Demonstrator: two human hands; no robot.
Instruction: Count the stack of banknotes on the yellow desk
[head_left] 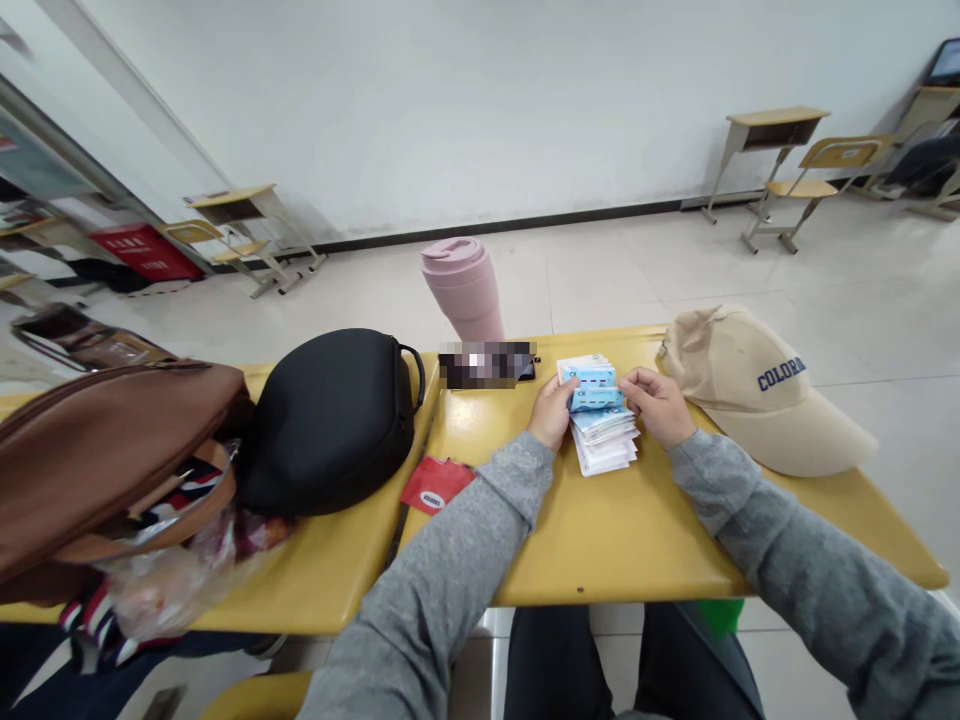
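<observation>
Over the yellow desk [525, 440], both hands are at a small pile of blue-and-white packets. My left hand [553, 412] is closed on the left side of a blue packet [598, 398], thumb on top. My right hand [661, 405] pinches the right end of that same blue packet. Below it lies a loose stack of blue-and-white packets [604, 450], fanned toward me with white edges showing. Another blue-and-white packet [589, 372] lies just beyond the held one. The print is too small to read, and my fingers hide the packet's ends.
A beige cap [742, 390] lies right of my right hand. Behind the packets are a pink tumbler [465, 290] and a partly blurred dark object [480, 366]. Leftward are a red pouch [435, 484], a black case [330, 420] and a brown bag [112, 440].
</observation>
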